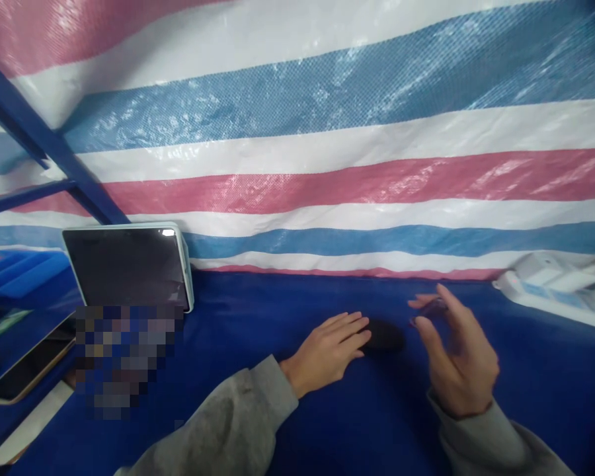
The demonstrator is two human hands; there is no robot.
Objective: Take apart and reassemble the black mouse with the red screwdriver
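A dark, flat oval object (385,336) lies on the blue surface; its exact kind does not show. Over its left end rest the fingers of my left hand (330,350), stretched out and palm down. To the right, my right hand (459,357) is raised a little above the surface. Its thumb and fingers are closed around a small, dark, purplish, shiny thing (434,308), too blurred and covered to name.
A tablet (129,268) in a pale case leans upright at the left. Beside it are a phone (32,363), a blue compartment tray (24,272) and a pixelated patch. White equipment (550,284) stands at the right. A striped sheet (327,172) hangs behind, with a blue frame (54,142).
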